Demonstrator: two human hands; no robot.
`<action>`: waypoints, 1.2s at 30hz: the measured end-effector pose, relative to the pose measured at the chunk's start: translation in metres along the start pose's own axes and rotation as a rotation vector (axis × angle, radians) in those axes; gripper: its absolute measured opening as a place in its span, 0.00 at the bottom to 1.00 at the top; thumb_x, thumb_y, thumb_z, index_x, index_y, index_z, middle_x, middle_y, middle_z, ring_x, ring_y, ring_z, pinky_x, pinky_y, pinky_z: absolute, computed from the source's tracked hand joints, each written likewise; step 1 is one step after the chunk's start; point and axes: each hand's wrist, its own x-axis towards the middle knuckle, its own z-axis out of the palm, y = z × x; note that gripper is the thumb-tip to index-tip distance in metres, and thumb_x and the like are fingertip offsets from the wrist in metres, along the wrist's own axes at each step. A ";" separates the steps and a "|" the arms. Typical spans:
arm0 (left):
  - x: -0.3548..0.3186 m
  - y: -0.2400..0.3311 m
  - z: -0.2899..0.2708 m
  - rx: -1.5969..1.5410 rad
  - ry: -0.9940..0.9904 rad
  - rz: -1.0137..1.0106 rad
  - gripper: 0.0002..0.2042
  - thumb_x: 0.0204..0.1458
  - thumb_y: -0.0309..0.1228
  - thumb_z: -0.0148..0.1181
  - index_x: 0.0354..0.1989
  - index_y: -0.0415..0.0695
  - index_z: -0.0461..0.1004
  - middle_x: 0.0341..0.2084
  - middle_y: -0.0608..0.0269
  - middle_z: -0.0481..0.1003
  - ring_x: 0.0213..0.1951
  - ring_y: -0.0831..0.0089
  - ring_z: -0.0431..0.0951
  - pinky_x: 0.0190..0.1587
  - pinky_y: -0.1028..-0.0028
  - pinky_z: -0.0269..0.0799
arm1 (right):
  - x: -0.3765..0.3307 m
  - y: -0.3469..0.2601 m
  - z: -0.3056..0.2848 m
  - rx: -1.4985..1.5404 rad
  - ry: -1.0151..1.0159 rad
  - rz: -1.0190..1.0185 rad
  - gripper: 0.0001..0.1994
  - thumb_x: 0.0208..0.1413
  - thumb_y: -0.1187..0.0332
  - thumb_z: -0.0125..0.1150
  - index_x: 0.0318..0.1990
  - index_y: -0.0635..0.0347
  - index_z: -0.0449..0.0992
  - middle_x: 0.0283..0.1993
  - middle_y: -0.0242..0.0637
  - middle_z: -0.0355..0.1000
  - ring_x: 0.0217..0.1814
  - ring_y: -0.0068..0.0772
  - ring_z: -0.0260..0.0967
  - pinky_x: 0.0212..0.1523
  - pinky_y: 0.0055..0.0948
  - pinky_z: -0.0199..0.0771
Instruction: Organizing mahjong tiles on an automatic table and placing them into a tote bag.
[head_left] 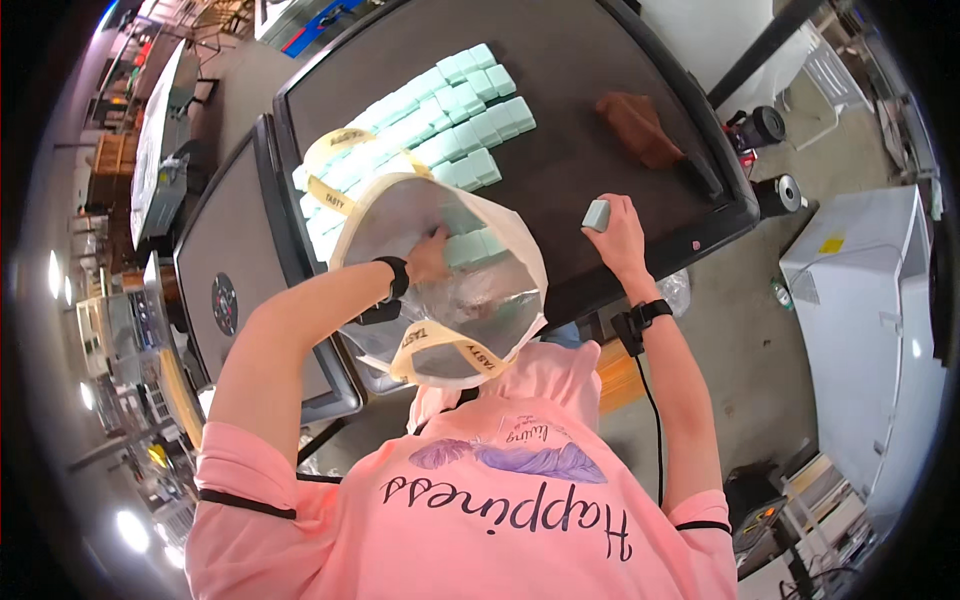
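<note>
An insulated bag (535, 270) with a silvery lining and pale yellow strap handles (455, 345) gapes toward me at the table's near edge. My left hand (430, 257) reaches inside it, against the end of a few mint-green blocks (475, 247); its fingers are partly hidden in the dim interior. To the right of the bag, my right hand (622, 235) pinches a single small pale green block (597, 215) above the dark tabletop. Beyond the bag, several rows of matching mint-green blocks (480, 130) lie close together on the table, partly covered by the bag and its handle.
The dark table (570, 70) has a raised black rim. A brown cloth-like item (640, 130) lies at its right side. Another dark panel (245, 250) adjoins on the left. A white cabinet (860, 320) stands to the right, and a black cable (652, 400) hangs from my right wrist.
</note>
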 end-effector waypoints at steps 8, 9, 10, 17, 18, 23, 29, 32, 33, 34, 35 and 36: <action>-0.051 0.044 -0.122 0.359 -0.112 0.189 0.19 0.47 0.23 0.64 0.51 0.42 0.76 0.43 0.47 0.80 0.48 0.45 0.79 0.48 0.56 0.76 | 0.062 -0.126 -0.055 0.068 0.135 -0.388 0.29 0.43 0.72 0.77 0.54 0.57 0.70 0.52 0.43 0.70 0.54 0.54 0.71 0.50 0.44 0.74; -0.080 0.048 -0.150 0.303 -0.024 0.268 0.15 0.49 0.22 0.61 0.47 0.42 0.77 0.40 0.50 0.80 0.46 0.48 0.80 0.47 0.57 0.76 | 0.068 -0.161 -0.066 0.093 0.151 -0.473 0.29 0.43 0.72 0.77 0.54 0.57 0.70 0.52 0.43 0.70 0.53 0.54 0.71 0.50 0.44 0.74; -0.107 0.048 -0.175 0.252 0.070 0.341 0.12 0.50 0.22 0.58 0.43 0.42 0.79 0.38 0.52 0.81 0.44 0.50 0.81 0.46 0.58 0.76 | 0.070 -0.196 -0.075 0.119 0.126 -0.544 0.28 0.44 0.72 0.77 0.54 0.57 0.70 0.52 0.44 0.70 0.53 0.54 0.71 0.50 0.44 0.75; -0.230 0.011 -0.201 -0.245 0.584 0.020 0.07 0.55 0.26 0.58 0.41 0.40 0.78 0.32 0.57 0.82 0.29 0.63 0.79 0.37 0.66 0.74 | 0.045 -0.343 -0.061 -0.274 -0.408 -1.108 0.25 0.42 0.68 0.74 0.50 0.56 0.71 0.45 0.37 0.70 0.50 0.45 0.74 0.44 0.42 0.77; -0.243 -0.003 -0.185 -0.306 0.621 -0.011 0.07 0.56 0.24 0.58 0.41 0.40 0.78 0.31 0.58 0.82 0.27 0.68 0.78 0.35 0.69 0.74 | 0.040 -0.349 -0.039 -0.352 -0.517 -1.152 0.25 0.42 0.69 0.74 0.50 0.58 0.71 0.44 0.38 0.70 0.50 0.45 0.74 0.44 0.43 0.77; -0.272 -0.058 -0.088 -0.542 0.541 -0.101 0.08 0.58 0.27 0.60 0.45 0.42 0.78 0.32 0.60 0.81 0.28 0.74 0.78 0.34 0.72 0.75 | 0.022 -0.314 0.085 -0.598 -0.912 -0.973 0.24 0.39 0.68 0.75 0.46 0.63 0.76 0.48 0.43 0.75 0.52 0.48 0.75 0.50 0.44 0.78; -0.301 -0.080 0.011 -0.822 0.453 -0.251 0.12 0.59 0.29 0.62 0.49 0.42 0.78 0.33 0.61 0.81 0.29 0.76 0.79 0.35 0.72 0.75 | -0.007 -0.230 0.182 -0.664 -0.704 -1.147 0.25 0.43 0.63 0.73 0.49 0.64 0.75 0.47 0.43 0.76 0.51 0.44 0.73 0.53 0.41 0.70; -0.313 -0.083 0.045 -0.902 0.421 -0.341 0.12 0.60 0.31 0.62 0.50 0.43 0.78 0.34 0.62 0.81 0.29 0.76 0.79 0.33 0.73 0.76 | -0.008 -0.210 0.199 -0.662 -0.635 -1.236 0.25 0.42 0.64 0.72 0.48 0.64 0.74 0.46 0.42 0.75 0.52 0.43 0.71 0.53 0.41 0.68; -0.313 -0.083 0.050 -0.909 0.421 -0.340 0.12 0.60 0.31 0.62 0.50 0.43 0.78 0.34 0.62 0.81 0.29 0.76 0.79 0.33 0.73 0.76 | -0.006 -0.191 0.212 -0.658 -0.568 -1.215 0.25 0.42 0.64 0.72 0.49 0.64 0.74 0.47 0.43 0.75 0.53 0.43 0.70 0.54 0.42 0.67; -0.315 -0.084 0.056 -0.922 0.415 -0.354 0.12 0.60 0.31 0.61 0.50 0.43 0.78 0.35 0.61 0.81 0.29 0.76 0.79 0.33 0.73 0.76 | -0.006 -0.182 0.220 -0.651 -0.504 -1.197 0.25 0.42 0.63 0.71 0.49 0.64 0.74 0.47 0.43 0.74 0.54 0.43 0.69 0.55 0.43 0.66; -0.315 -0.083 0.059 -0.932 0.407 -0.365 0.12 0.60 0.31 0.61 0.51 0.43 0.78 0.35 0.61 0.81 0.29 0.75 0.79 0.32 0.73 0.76 | -0.008 -0.184 0.216 -0.653 -0.511 -1.201 0.25 0.42 0.63 0.71 0.49 0.64 0.74 0.47 0.43 0.74 0.54 0.43 0.69 0.55 0.43 0.66; -0.314 -0.083 0.061 -0.939 0.396 -0.377 0.13 0.60 0.31 0.61 0.51 0.42 0.77 0.36 0.60 0.81 0.30 0.75 0.80 0.34 0.73 0.77 | -0.008 -0.186 0.211 -0.705 -0.456 -1.187 0.24 0.44 0.64 0.70 0.49 0.63 0.74 0.49 0.43 0.74 0.54 0.43 0.69 0.56 0.44 0.65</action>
